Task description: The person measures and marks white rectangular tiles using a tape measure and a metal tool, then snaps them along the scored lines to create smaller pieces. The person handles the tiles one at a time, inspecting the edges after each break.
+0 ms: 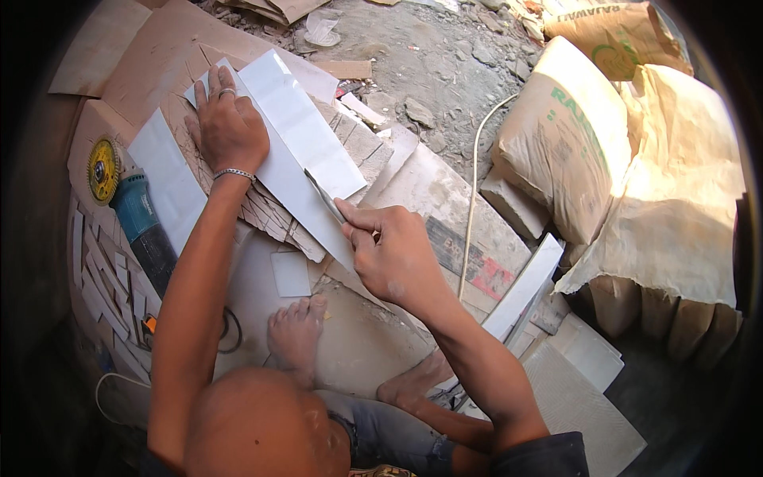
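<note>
My left hand (pixel 230 131) lies flat with fingers apart on a long white tile strip (pixel 290 183), pressing its far end. That strip rests along another white tile (pixel 298 119) on its right. Between thumb and fingers, my right hand (pixel 389 250) grips a slim dark pointed tool (pixel 322 192), whose exact kind I cannot make out. Its tip touches or hovers just over the strip near the right edge. Beneath the tiles is a worn board (pixel 278 213) scored with many cuts. A further white tile (pixel 171 179) lies left of my left forearm.
A teal angle grinder (pixel 139 211) with a yellow disc lies at the left, near a heap of narrow tile offcuts (pixel 103 278). Filled paper sacks (pixel 564 135) stand at the right. A pale cable (pixel 477 159) crosses the rubble-strewn ground. My bare foot (pixel 294 334) is beside a small tile piece (pixel 292 274).
</note>
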Motion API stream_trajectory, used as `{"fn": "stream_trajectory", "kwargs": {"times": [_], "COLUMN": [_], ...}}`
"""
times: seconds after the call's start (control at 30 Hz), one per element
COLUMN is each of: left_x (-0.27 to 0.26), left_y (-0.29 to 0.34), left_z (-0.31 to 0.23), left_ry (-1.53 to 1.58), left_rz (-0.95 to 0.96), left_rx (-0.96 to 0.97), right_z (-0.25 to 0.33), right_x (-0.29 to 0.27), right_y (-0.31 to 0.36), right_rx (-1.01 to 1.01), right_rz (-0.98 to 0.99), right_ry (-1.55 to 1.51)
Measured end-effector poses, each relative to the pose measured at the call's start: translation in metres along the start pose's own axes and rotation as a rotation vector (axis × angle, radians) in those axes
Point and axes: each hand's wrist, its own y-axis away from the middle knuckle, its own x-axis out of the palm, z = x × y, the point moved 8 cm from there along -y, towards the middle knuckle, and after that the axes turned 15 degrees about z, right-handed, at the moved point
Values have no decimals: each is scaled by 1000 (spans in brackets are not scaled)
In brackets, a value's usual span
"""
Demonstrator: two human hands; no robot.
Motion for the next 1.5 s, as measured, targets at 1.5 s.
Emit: {"fn": "stream_trajectory", "kwargs": {"times": [1.5], "left_x": [7], "left_y": [-2], "left_z": [4], "left_ry": [-23], "left_rz": [61], "left_rx": [-28], "right_z": [-11], "right_x": [7], "right_y": [17], "right_rx": [-45], "right_rz": [-45], "right_ry": [-88]}}
